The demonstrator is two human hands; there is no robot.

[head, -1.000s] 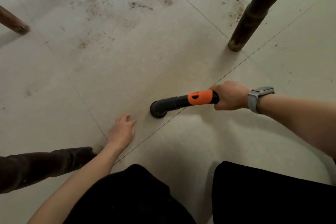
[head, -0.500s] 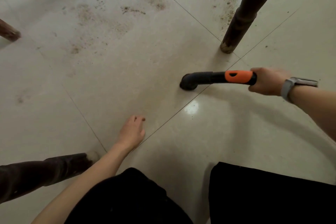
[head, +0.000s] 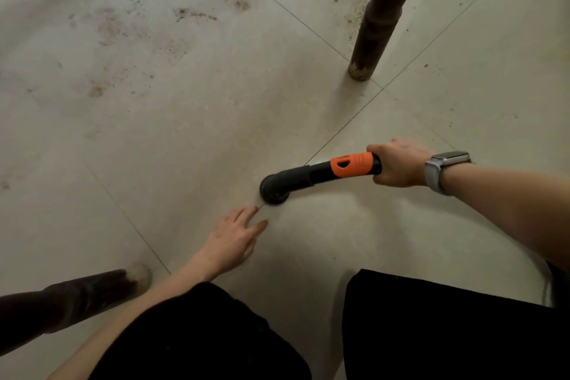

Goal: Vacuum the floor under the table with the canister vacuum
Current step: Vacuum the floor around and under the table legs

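Gripping the vacuum wand behind its orange collar, our right hand sets the black nozzle on the tiled floor; our left hand rests there, fingers straight, just beside the nozzle, between two table legs.

The right hand grips the vacuum wand behind its orange collar, the black elbow nozzle set on the tiled floor. The left hand rests flat just beside the nozzle, fingers spread. Brown dirt lies beyond, near a dark table leg
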